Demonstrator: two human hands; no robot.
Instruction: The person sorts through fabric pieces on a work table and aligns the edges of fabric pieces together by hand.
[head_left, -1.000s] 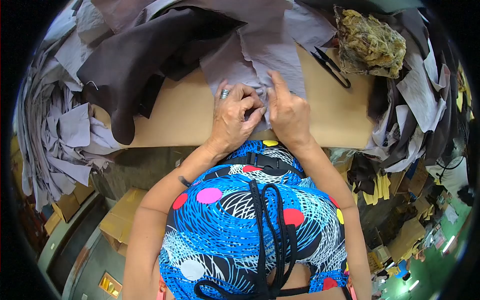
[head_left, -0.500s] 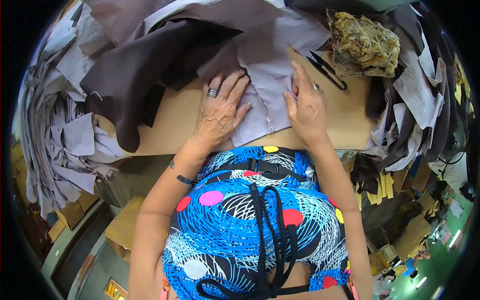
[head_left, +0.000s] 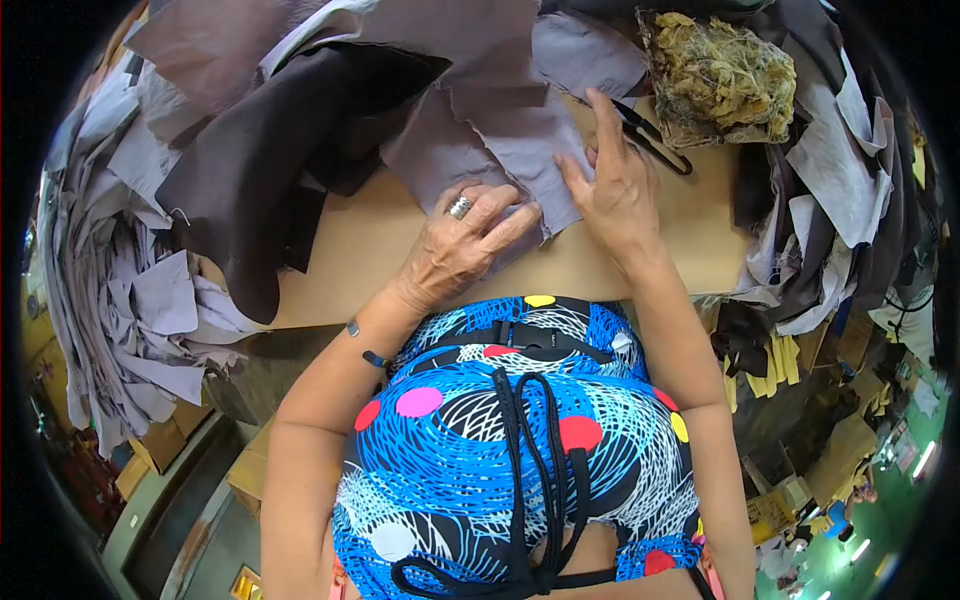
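Mauve fabric pieces [head_left: 530,140] with a frayed seam or edge lie across the tan board [head_left: 350,245] in front of me. My left hand [head_left: 470,235], wearing wide silver rings, rests on the near part of this fabric with its fingers bent; whether they pinch the cloth is hidden. My right hand [head_left: 615,185] lies at the fabric's right edge, its index finger stretched forward and its thumb apart. Just beyond that hand are black thread snips [head_left: 655,140], partly covered by its fingers.
A bundle of yellowish fibres [head_left: 725,75] sits at the back right. Dark brown fabric [head_left: 250,160] lies on the left. Piles of mauve pieces [head_left: 165,300] hang over the left side, with more [head_left: 835,190] at the right. Cardboard boxes stand below.
Both hands first worked close together at the fabric, then spread apart. Since then my left hand has moved right and nearer to me, its fingers bending; the near fabric has shifted and bunched.
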